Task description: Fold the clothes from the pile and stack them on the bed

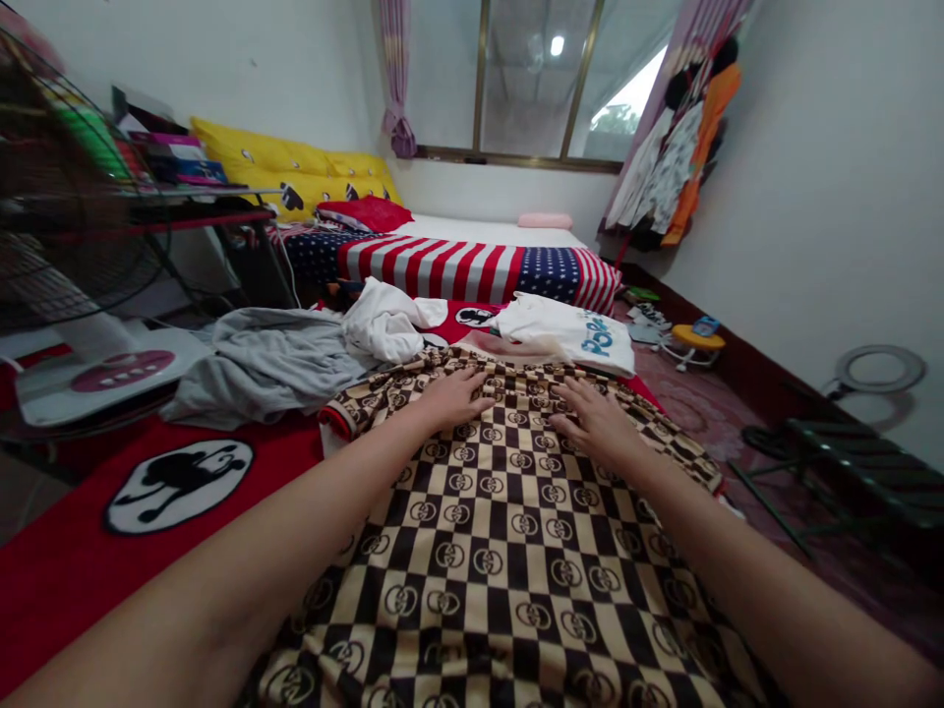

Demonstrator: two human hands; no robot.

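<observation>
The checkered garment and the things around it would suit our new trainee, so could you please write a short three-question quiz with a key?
1. True or false: the left hand and the right hand both lie palm-down on the checkered garment.
2. What colour is the lettering on the white garment? A) red B) blue C) black
3. Fill in the missing words: right beside the fan base, on the side towards the checkered garment, lies a ____.

Key: 1. True. 2. B. 3. Grey cloth.
</observation>
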